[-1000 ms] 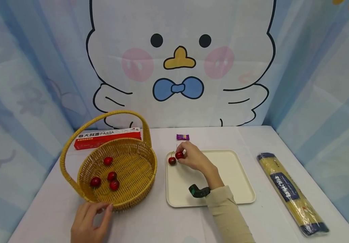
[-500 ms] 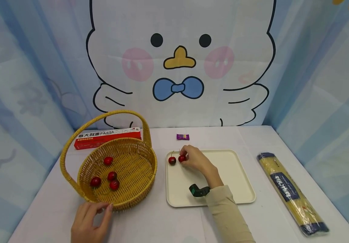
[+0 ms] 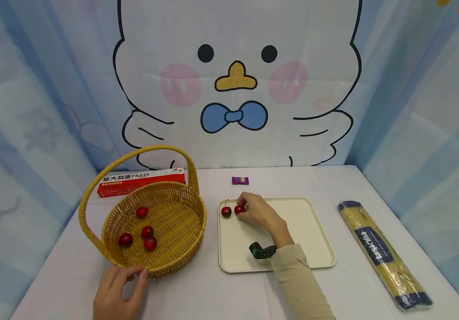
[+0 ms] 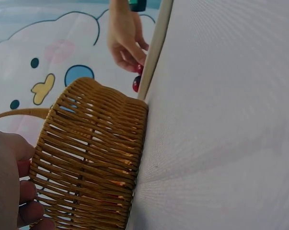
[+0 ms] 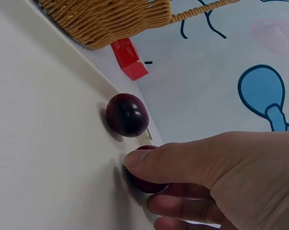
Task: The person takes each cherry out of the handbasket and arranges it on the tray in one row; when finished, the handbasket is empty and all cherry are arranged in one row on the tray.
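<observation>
1 dark red cherry sits pinched between the thumb and fingers of the right hand, over the far left corner area of a cream tray. Its grip is narrow, the fingertips closed in on the fruit from 2 sides; whether the cherry's underside touches the tray is hidden. Just beside it, to the left, a stemmed cherry rests on the tray, its stem pointing up and away.

Left of the tray stands a woven basket with a tall arched handle. The left hand holds its near rim, fingers bent over the edge and thumb close by. Inside, 4 loose cherries lie on the left part of the floor: 2 of them side by side near the middle, 1 farther back and 1 by the left wall.

Behind the basket lies a red and white box marked PASTA. A small purple packet lies just beyond the tray's far edge. Well to the right, a long clear bag of pasta with dark blue ends lies at a slant on the white tablecloth. A beige sleeve covers the right forearm, with a black device at the wrist.
</observation>
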Tool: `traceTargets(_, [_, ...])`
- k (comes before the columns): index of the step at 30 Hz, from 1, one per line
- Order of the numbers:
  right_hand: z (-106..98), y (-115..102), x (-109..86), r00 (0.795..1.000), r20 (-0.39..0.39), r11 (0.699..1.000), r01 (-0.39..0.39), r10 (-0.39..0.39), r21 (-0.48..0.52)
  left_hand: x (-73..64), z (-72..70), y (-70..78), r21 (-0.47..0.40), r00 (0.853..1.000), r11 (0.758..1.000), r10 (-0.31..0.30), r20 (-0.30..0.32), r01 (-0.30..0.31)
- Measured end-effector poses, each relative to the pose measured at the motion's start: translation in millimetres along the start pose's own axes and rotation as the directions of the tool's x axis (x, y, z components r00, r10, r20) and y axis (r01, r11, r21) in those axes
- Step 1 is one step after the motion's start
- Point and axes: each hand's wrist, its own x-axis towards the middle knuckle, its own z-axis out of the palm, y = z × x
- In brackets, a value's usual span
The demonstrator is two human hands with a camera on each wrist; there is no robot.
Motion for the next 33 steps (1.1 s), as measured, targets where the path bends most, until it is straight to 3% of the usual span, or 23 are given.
traceTargets(16, [-14, -2, -4.2, 1.0, -0.017, 1.0, -0.022, 0.022, -0.009, 1.4, -1.0, 3.1, 0.016, 1.0, 1.0, -0.021, 0.014, 0.021])
traceTargets(33, [-20, -29, -10.9, 0.984, -0.108, 0.989, 0.148, -0.144, 0.025, 1.1, -1.1, 0.3, -0.013, 1.0, 1.0, -0.003, 0.005, 0.003])
